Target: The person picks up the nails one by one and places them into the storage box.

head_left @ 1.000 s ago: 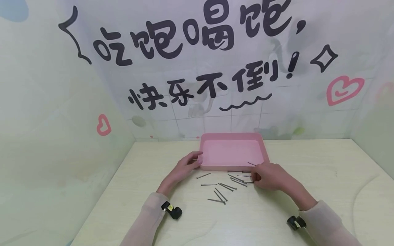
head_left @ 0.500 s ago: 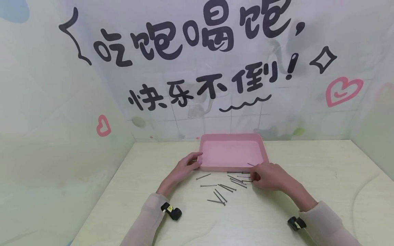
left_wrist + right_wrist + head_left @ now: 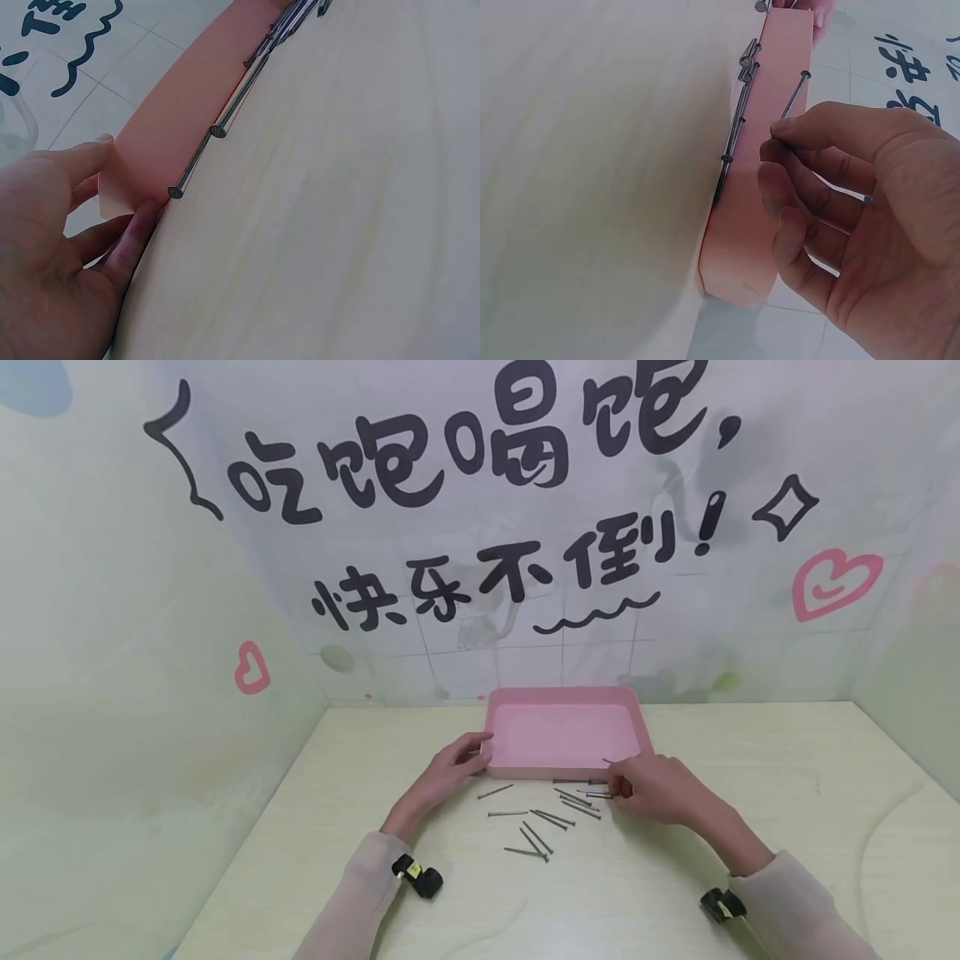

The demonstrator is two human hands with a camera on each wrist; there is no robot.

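My left hand (image 3: pixel 450 762) holds the near left corner of a shallow pink tray (image 3: pixel 551 772), fingertips against its wall. At the near right corner my right hand (image 3: pixel 654 787) pinches a nail (image 3: pixel 795 93) between thumb and forefinger, its head pointing away from the fingertips. In the head view a thin metal end (image 3: pixel 607 761) shows above these fingers, by the tray's rim; whether it is a second nail in the hand I cannot tell. Several loose steel nails (image 3: pixel 553 818) lie scattered on the table in front of the tray, some against its front wall.
The pale wooden table (image 3: pixel 570 910) reaches back to a printed wall covering (image 3: pixel 480 652) close behind the tray. Side panels (image 3: pixel 247 760) stand along the table's left and right. Each wrist carries a small black camera (image 3: pixel 420 875).
My right hand has risen slightly from the table, and the nail it pinches has come up with it. The left hand stays on the tray's corner.
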